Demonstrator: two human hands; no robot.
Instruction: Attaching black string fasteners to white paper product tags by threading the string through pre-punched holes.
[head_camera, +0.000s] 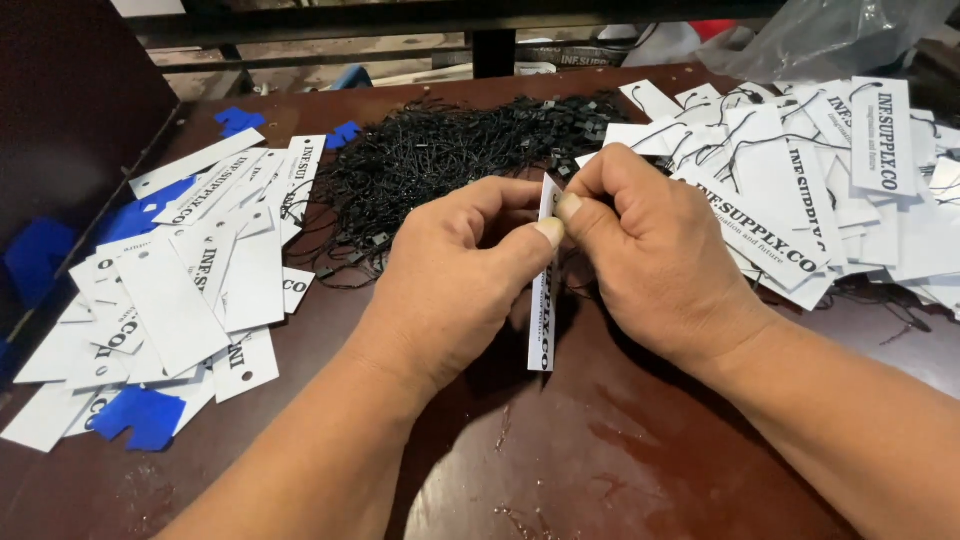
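Both hands pinch 1 white tag (541, 330) upright between them above the worktop (620, 450): left hand (450, 285) steadies its edge, right hand (645, 255) closes at its top. The black strings (440, 150) lie just behind, loose tags (190, 290) left, strung tags (800, 170) right.

**Materials and finishes**

The tag (541, 300) pinched between the hands is made of stiff white card, smooth and matt, printed in black. The same card is seen in the loose tags (190, 290) at the left and the strung tags (790, 190) at the right. The strings (430, 160) are thin black cord with small black plastic clasps, slightly shiny. The blue pieces (140, 415) look like matt card. The desk (620, 450) is dark red-brown, worn and scratched, with a dull sheen. A clear plastic bag (830, 35) looks glossy and crinkled.
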